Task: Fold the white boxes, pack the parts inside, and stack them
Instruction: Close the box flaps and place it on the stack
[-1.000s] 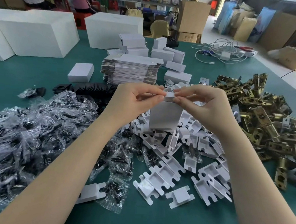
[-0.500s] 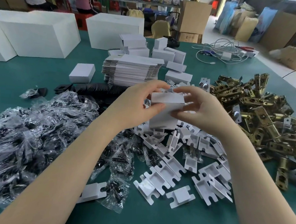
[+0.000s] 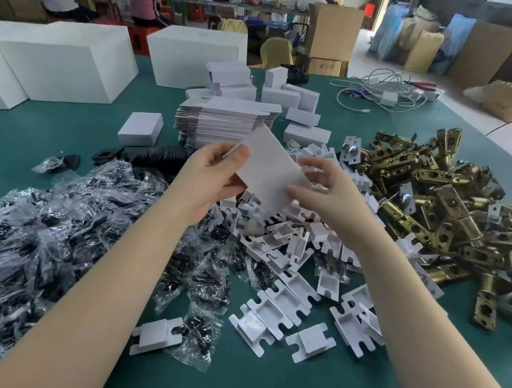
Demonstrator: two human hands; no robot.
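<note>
Head view: your left hand [image 3: 210,178] grips the white box [image 3: 270,172] at its left edge, thumb on top, fingers curled beneath. The box sits tilted in the air above the heap of white card inserts [image 3: 286,256], mid-desk. Your right hand [image 3: 325,188] touches the box's near right corner with its thumb, fingers loosely spread and relaxed. Bagged black parts [image 3: 49,225] lie left, brass latches [image 3: 447,207] right. A stack of flat box blanks [image 3: 223,120] stands just beyond your hands on the green desk [image 3: 265,382].
</note>
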